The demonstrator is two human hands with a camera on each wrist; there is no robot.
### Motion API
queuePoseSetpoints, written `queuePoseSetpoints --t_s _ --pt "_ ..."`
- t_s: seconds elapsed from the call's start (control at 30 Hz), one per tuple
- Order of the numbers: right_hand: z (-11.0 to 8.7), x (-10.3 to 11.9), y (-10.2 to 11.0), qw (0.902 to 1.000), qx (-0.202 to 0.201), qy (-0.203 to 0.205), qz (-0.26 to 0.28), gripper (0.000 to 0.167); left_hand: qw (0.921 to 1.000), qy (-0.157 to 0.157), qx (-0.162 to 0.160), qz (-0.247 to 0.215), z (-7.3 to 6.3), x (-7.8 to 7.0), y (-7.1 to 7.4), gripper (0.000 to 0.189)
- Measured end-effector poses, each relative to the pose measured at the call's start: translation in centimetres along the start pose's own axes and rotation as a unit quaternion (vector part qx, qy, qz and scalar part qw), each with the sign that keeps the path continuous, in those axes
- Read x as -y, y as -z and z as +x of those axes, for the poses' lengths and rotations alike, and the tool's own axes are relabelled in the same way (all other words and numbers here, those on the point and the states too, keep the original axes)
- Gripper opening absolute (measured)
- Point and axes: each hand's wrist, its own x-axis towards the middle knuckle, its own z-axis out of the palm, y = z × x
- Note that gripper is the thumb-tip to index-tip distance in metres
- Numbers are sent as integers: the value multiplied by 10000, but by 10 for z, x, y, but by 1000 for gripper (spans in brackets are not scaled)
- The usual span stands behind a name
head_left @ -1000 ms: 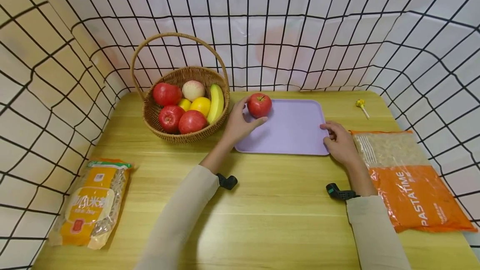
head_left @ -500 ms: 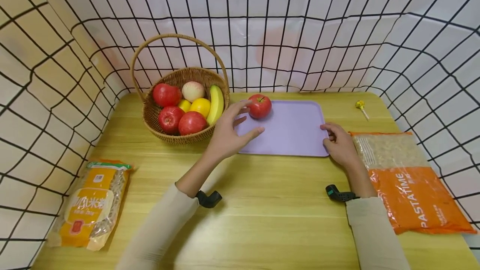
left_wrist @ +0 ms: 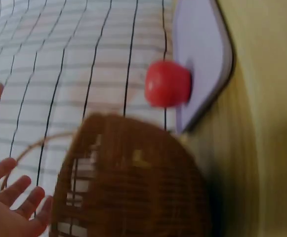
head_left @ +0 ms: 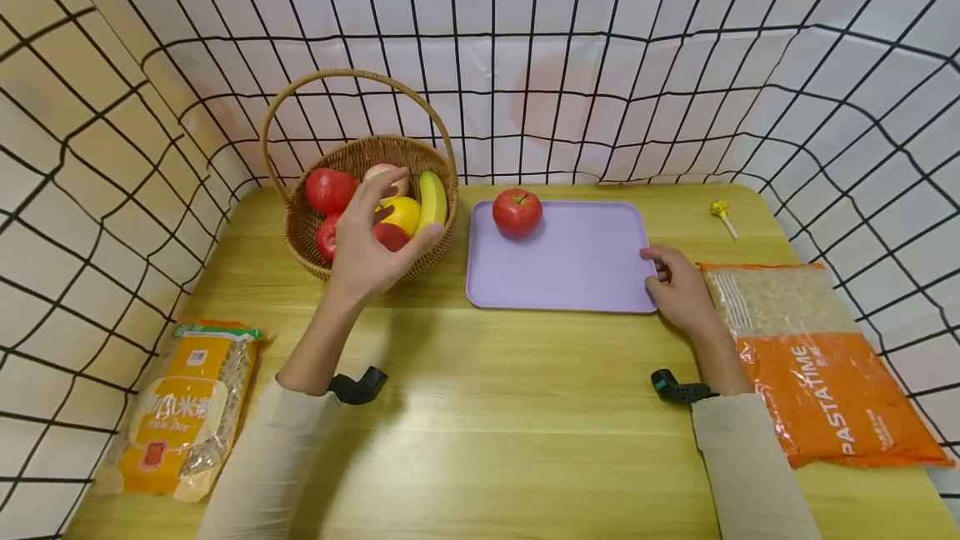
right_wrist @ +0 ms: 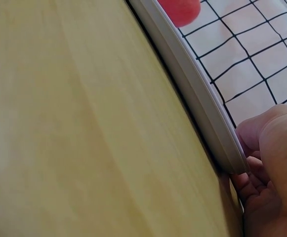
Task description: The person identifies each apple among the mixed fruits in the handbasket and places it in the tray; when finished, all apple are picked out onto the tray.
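My left hand (head_left: pixel 366 250) is raised over the front of the wicker basket (head_left: pixel 297 232), its fingers and thumb spread with nothing between them. The basket holds red apples (head_left: pixel 331 191), a pale peach (head_left: pixel 390 177), yellow lemons (head_left: pixel 402 212) and a banana (head_left: pixel 432 200); the hand hides some of this fruit. One red apple (head_left: pixel 517 212) sits on the left part of the lilac tray (head_left: pixel 581 261). At the tray's right edge my right hand (head_left: pixel 681 288) grips the rim, thumb and curled fingers about it, as the right wrist view also shows.
An orange pasta bag (head_left: pixel 832 382) lies to the right of the tray, with a yellow lollipop (head_left: pixel 720 208) behind it. Another food packet (head_left: pixel 180 407) lies at the left. A gridded white cloth (head_left: pixel 555 57) walls in the wooden table (head_left: pixel 517 407).
My left hand has left the apple on the tray and moved left, over the basket, with its fingers spread. My right hand has stayed at the tray's edge.
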Motion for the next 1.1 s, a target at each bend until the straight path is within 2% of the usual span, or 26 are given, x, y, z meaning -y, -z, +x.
queuePoseSetpoints --t_s 0.23,0.5,0.83,0.97,1.1 --pt "0 1 2 10000 -90 -14 -36 46 9952 427 140 865 12 23 31 84" --pt "-2 3 2 9993 -21 -282 -264 45 9783 1069 334 1744 20 38 49 90" --pt "-2 2 2 9991 -63 -317 -262 44 9605 1377 446 2379 35 53 56 92" --pt "-2 3 2 9991 -59 -315 -286 45 9518 1587 488 2580 38 57 56 93" --pt "-2 5 2 9991 -56 -317 -259 45 9444 1661 562 2783 40 61 56 97"
